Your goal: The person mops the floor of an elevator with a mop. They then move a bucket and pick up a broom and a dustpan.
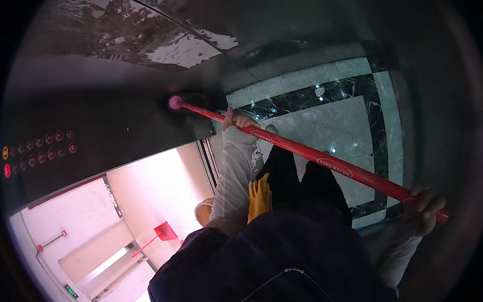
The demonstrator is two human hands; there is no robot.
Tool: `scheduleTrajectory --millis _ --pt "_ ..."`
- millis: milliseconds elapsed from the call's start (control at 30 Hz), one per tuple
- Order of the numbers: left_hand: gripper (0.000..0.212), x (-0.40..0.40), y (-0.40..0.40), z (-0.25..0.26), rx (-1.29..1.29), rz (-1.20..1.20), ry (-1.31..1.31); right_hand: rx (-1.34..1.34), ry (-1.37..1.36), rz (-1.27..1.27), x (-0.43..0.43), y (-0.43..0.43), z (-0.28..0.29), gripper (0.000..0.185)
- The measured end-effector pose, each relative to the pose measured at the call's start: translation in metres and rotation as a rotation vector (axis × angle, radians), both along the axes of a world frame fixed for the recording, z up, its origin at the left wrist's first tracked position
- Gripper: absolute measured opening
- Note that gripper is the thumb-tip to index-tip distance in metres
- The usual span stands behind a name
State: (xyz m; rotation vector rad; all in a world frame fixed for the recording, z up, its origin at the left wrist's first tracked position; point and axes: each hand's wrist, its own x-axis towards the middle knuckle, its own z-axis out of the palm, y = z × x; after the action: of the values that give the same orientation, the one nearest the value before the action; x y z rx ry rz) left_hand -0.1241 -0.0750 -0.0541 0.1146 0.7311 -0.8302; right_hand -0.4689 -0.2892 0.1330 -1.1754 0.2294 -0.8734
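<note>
A long red pole (301, 152) slants across in front of me, gripped in both of my hands. My left hand (240, 122) is wrapped around it toward the far end, with the thumb pointing up along it. My right hand (427, 209) closes around the near end, close to the butt. A round pink head (175, 102) at the far end is close to the dark, shiny elevator wall (143, 95); whether it touches cannot be told. The pole bears printed oval labels. Yellow rubber gloves (260, 197) hang at my waist, beside my left forearm.
I stand on the elevator's tiled floor (342, 122), bordered with dark marble. Lit buttons (42, 154) line the wall at left. Through the open doorway are a bucket (204, 212), a red long-handled dustpan (165, 231) and a lit green sign (71, 291). A door sill (207, 162) crosses the opening.
</note>
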Motion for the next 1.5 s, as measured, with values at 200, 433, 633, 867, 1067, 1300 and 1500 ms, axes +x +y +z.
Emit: scheduleTrajectory --millis 200,433,633,867,1067,1300,1500 --pt "0.043 -0.046 -0.028 0.070 -0.129 -0.030 -0.132 -0.170 -0.095 -0.008 -0.072 -0.036 0.018 0.004" --pt "0.042 -0.053 -0.033 0.077 -0.387 -0.056 -0.104 -0.342 -0.007 0.120 -0.086 -0.035 0.058 0.009" --pt "0.039 -0.045 -0.047 0.027 -0.361 -0.129 -0.015 -0.338 -0.036 0.147 -0.068 -0.038 0.052 0.014" --pt "0.034 -0.024 -0.065 -0.029 -0.042 -0.193 0.198 -0.486 0.031 0.174 -0.005 -0.021 0.041 0.013" --pt "0.036 -0.020 -0.097 -0.095 0.013 -0.435 0.268 -0.339 0.269 0.022 0.024 0.001 0.060 0.009" --pt "0.032 -0.054 -0.170 -0.105 0.037 -0.718 0.533 -0.367 0.432 -0.202 0.007 0.041 0.079 0.011" --pt "0.032 -0.114 -0.243 -0.098 -0.166 -0.978 0.471 -0.453 0.606 -0.385 -0.017 0.086 0.099 0.016"
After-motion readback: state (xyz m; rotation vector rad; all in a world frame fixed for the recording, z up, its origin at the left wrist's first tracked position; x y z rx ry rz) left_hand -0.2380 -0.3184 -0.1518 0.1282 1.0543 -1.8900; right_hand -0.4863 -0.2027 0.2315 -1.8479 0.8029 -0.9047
